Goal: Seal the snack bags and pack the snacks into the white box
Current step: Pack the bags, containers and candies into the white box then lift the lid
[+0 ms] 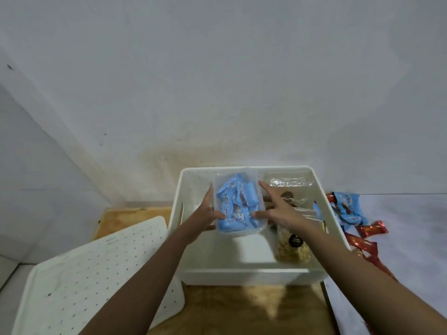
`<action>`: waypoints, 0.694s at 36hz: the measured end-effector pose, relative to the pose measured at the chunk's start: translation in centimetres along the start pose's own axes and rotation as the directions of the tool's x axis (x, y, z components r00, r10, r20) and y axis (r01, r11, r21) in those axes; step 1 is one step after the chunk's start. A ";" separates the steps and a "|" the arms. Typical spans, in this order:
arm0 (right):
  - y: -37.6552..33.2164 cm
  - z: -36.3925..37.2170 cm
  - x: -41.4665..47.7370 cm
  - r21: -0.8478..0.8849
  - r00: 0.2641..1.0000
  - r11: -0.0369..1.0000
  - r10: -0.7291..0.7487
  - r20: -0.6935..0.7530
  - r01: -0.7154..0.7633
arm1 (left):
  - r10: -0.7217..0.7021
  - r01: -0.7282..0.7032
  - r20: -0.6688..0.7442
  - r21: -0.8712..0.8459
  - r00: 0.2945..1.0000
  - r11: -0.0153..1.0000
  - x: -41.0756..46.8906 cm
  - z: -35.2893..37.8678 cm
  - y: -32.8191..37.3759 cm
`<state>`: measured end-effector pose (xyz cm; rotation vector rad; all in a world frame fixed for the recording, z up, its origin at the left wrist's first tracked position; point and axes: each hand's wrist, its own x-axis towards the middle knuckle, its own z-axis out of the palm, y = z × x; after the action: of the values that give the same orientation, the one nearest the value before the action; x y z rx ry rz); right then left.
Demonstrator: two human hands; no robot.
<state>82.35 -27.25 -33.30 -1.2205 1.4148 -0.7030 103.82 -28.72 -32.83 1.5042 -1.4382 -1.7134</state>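
A white box (pixel 242 273) stands on a wooden surface against the wall. Over its left half I hold a clear plastic container (pixel 238 232) filled with blue snack packets. My left hand (pixel 206 211) grips the container's left side and my right hand (pixel 275 209) grips its right side. Inside the box on the right lie a clear bag of pale snacks with a black label (pixel 292 247) and a clear container with brown pieces (pixel 287 187). More blue packets (pixel 348 209) and red packets (pixel 370 230) lie outside the box on the right.
The box's white perforated lid (pixel 96 276) leans at the lower left. The wooden surface (pixel 254 308) shows in front of the box. A white wall rises directly behind, and a pale surface (pixel 399 250) carries the loose packets on the right.
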 end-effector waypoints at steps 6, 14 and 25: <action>2.5 1.0 0.7 -0.017 0.990 0.992 0.129 0.057 -0.128 | -0.124 0.124 0.021 0.023 0.992 0.992 1.2 0.5 -2.5; 2.9 2.9 1.1 -0.005 0.977 0.977 0.214 -0.005 -0.214 | -0.164 0.161 0.023 0.099 0.986 0.982 3.1 1.3 -2.4; 2.7 3.2 0.9 -0.070 0.977 0.975 0.212 0.011 -0.211 | 0.186 -0.116 -0.072 0.555 0.980 0.824 2.3 -0.7 -2.1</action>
<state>84.73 -26.60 -36.78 -1.1052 1.5379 -0.4988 104.32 -30.19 -35.61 1.6754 -2.0346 -1.1323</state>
